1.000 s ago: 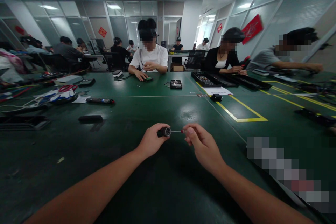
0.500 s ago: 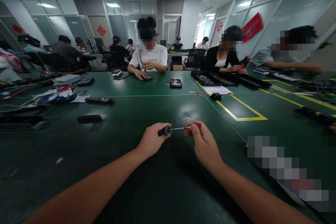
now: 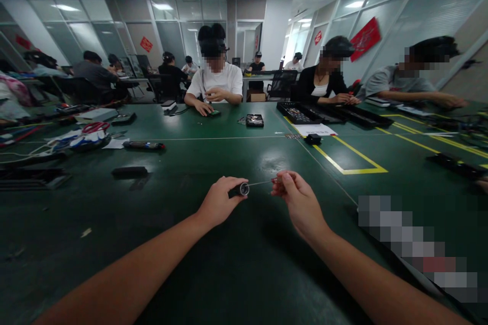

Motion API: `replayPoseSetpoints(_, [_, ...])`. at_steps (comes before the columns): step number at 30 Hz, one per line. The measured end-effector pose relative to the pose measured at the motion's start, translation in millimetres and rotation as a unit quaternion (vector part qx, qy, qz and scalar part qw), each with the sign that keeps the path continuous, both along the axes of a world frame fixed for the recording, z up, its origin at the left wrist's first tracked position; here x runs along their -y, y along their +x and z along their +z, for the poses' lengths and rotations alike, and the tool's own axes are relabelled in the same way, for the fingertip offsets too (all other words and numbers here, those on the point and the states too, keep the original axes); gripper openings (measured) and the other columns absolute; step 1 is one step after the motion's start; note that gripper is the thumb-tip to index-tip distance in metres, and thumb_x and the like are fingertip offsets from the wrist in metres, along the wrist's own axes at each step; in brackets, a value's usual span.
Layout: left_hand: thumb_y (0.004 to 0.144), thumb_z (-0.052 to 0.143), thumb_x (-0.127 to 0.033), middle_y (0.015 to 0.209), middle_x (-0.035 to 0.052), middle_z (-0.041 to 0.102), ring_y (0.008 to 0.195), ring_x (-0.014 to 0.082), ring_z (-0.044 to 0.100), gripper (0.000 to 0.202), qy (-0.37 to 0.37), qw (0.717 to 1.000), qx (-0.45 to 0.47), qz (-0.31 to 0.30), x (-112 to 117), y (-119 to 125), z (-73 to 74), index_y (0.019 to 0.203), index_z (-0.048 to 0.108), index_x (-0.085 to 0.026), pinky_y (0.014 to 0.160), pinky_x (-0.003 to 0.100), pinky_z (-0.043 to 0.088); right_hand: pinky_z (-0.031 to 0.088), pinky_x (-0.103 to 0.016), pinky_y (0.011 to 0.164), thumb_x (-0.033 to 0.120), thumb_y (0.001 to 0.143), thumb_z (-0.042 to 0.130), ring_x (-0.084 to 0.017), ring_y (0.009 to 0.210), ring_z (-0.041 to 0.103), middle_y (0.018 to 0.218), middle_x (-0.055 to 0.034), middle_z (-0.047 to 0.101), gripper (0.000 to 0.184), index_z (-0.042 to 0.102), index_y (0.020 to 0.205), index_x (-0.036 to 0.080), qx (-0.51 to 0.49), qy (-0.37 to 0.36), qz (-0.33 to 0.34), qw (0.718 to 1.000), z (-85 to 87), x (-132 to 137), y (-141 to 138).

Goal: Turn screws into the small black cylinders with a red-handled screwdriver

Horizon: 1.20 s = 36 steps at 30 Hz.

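My left hand (image 3: 219, 200) is closed round a short black cylinder (image 3: 239, 190) whose open round end, with a pale rim, faces me. In my right hand (image 3: 299, 198) a thin screwdriver (image 3: 260, 183) is pinched, its reddish handle mostly hidden by the fingers. The metal shaft points left, and its tip lies at the upper edge of the cylinder's rim; whether it touches cannot be made out. Both hands are above the green table (image 3: 236, 274).
A black bar-shaped part (image 3: 129, 171) and a dark tube-like tool (image 3: 144, 145) lie at left. Ahead are a small black box (image 3: 313, 139), an open case (image 3: 255, 120) and black trays (image 3: 299, 113). Co-workers sit across the table. Cables (image 3: 89, 134) are heaped far left.
My right hand has shifted slightly right and up, and the screwdriver now slants upward to the right. My left hand keeps its hold on the cylinder nearly unmoved.
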<state>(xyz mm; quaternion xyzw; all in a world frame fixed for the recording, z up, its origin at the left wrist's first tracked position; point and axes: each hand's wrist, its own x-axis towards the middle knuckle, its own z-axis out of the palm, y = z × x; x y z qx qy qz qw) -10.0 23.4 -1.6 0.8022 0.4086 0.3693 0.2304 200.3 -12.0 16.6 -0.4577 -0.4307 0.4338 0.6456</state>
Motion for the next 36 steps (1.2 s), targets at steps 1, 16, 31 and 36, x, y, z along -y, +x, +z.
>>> replayPoseSetpoints(1, [0.083, 0.076, -0.015, 0.117, 0.0038, 0.071, 0.109, 0.0217, 0.063, 0.04, 0.001, 1.0, 0.0, -0.002, 1, 0, 0.2, 0.12, 0.07, -0.024, 0.098, 0.04, 0.048, 0.054, -0.035, 0.069, 0.056, 0.085, 0.067, -0.017, 0.071, 0.062, 0.081, -0.0015, 0.066, 0.035, 0.065, 0.092, 0.022, 0.014, 0.007, 0.002, 1.0, -0.1, 0, 0])
replayPoseSetpoints(16, [0.082, 0.075, -0.011, 0.116, 0.0026, 0.071, 0.11, 0.0189, 0.065, 0.039, -0.022, 0.999, 0.03, -0.006, 0, 1, 1.4, 0.118, 0.07, -0.023, 0.101, 0.036, 0.049, 0.043, -0.03, 0.056, 0.05, 0.099, 0.049, -0.016, 0.059, 0.053, 0.066, 0.001, 0.057, 0.034, 0.067, 0.093, 0.021, 0.211, 0.053, 0.06, 0.974, 13.3, 19, -1])
replayPoseSetpoints(31, [0.086, 0.073, -0.015, 0.12, 0.0043, 0.069, 0.113, 0.0201, 0.063, 0.041, 0.067, 0.998, 0.011, 0.011, -6, -1, 3.7, 0.126, 0.066, -0.024, 0.102, 0.039, 0.049, 0.055, -0.033, 0.065, 0.045, 0.084, 0.07, -0.015, 0.061, 0.058, 0.069, -0.0001, 0.062, 0.026, 0.064, 0.081, 0.02, -0.151, -0.098, 0.04, 0.983, 3.3, 0, 0])
replayPoseSetpoints(36, [0.086, 0.073, -0.015, 0.12, 0.0034, 0.069, 0.113, 0.0201, 0.062, 0.043, 0.03, 0.999, -0.014, 0.021, -7, -4, 4.5, 0.127, 0.066, -0.025, 0.102, 0.04, 0.048, 0.055, -0.029, 0.063, 0.043, 0.078, 0.078, -0.015, 0.065, 0.06, 0.071, -0.0001, 0.065, 0.026, 0.066, 0.082, 0.02, -0.152, -0.076, 0.006, 0.985, 0.8, -4, 2])
